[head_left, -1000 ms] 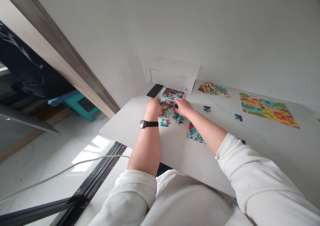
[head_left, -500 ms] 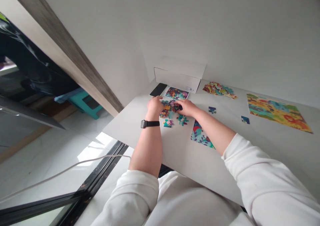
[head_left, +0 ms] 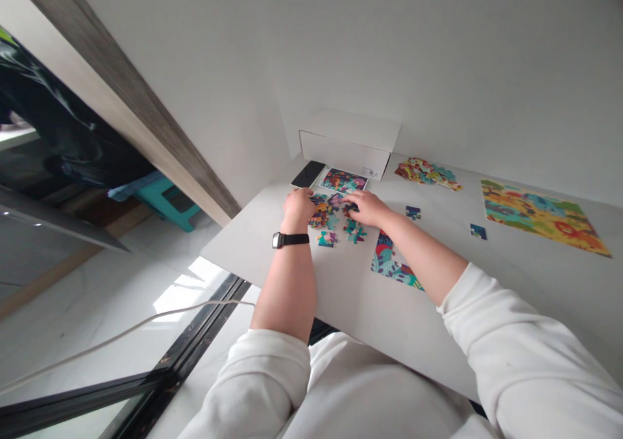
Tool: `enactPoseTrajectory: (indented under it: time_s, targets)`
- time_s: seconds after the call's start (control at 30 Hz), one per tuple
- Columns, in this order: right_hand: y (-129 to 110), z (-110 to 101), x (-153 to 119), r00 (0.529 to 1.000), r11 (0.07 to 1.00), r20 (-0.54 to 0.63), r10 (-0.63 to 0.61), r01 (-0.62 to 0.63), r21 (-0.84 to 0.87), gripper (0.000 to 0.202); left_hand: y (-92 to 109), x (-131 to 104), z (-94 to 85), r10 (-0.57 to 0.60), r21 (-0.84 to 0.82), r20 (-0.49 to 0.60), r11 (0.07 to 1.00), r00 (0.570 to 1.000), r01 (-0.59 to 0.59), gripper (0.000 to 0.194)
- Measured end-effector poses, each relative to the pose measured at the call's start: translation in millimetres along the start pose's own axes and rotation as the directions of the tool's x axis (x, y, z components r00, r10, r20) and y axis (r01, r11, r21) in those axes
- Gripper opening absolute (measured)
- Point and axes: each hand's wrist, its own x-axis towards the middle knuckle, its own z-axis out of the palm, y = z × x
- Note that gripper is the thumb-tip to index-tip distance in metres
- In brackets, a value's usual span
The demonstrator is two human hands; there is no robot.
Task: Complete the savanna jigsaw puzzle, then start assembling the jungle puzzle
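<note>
Loose jigsaw puzzle pieces [head_left: 333, 218] lie in a heap on the white table between my two hands. At the heap's left edge rests my left hand [head_left: 298, 205], a black-strapped watch on its wrist; its fingers bend towards the pieces and are mostly hidden. My right hand [head_left: 366, 207] reaches over the heap's right side, fingers apart and touching pieces there. Closer to me lies a separate puzzle piece [head_left: 327, 238]. Partly under my right forearm is a joined section of puzzle [head_left: 389, 262]. Just beyond the heap sits a picture card [head_left: 343, 180].
A black phone [head_left: 308, 174] and a white box [head_left: 348, 147] stand by the wall. Further right are another pile of pieces [head_left: 427, 173], a finished animal puzzle [head_left: 542, 215] and two single pieces, one [head_left: 413, 213] nearer the heap. A teal stool [head_left: 170, 202] is on the floor.
My right hand has shifted slightly over the heap, and its fingers look more spread. Some pieces beneath it have moved a little. My left hand has moved slightly left.
</note>
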Motion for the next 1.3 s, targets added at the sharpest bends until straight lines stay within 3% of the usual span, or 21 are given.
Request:
enactPoseTrajectory:
  time_s: [0.23, 0.43, 0.73, 0.83, 0.93, 1.07, 1.17, 1.3]
  targets:
    - [-29, 17, 33, 0.996, 0.996, -0.015, -0.092, 0.092, -0.005, 0.049, -2, -1, 0.7, -0.04, 0.007, -0.038, 0.999, 0.998, 0.04, 0.049]
    - [-31, 30, 54, 0.981, 0.981, -0.035, -0.192, 0.191, -0.031, 0.043, 3, -3, -0.3, -0.032, 0.012, -0.042, 0.999, 0.999, 0.033, 0.046]
    - [-25, 31, 47, 0.963, 0.961, -0.078, -0.258, 0.247, -0.124, 0.02, 6, -3, -2.0, -0.051, -0.016, -0.036, 0.999, 0.998, 0.05, 0.043]
    - [-24, 25, 38, 0.957, 0.961, -0.128, -0.261, 0.245, -0.126, 0.023, 6, -1, -0.9, -0.063, -0.038, -0.027, 0.997, 0.998, 0.062, 0.044]
    - [-19, 14, 26, 0.959, 0.985, -0.224, -0.174, 0.171, -0.033, 0.024, 7, -1, 0.0, -0.08, -0.054, -0.022, 0.995, 0.997, 0.078, 0.044]
    - [-9, 0, 14, 0.961, 0.975, -0.259, 0.094, -0.036, 0.22, 0.023, 11, -2, 0.3, -0.061, -0.088, -0.06, 0.995, 0.996, 0.056, 0.04]
    - [0, -9, 8, 0.957, 0.931, -0.197, 0.212, -0.136, 0.34, 0.024, 15, -3, -1.0, 0.027, -0.172, -0.113, 0.984, 0.993, -0.046, 0.032]
    - [7, -14, 2, 0.953, 0.915, -0.186, 0.239, -0.157, 0.372, 0.027, 23, -5, -1.8, 0.168, -0.364, -0.117, 0.91, 0.979, -0.2, 0.031]
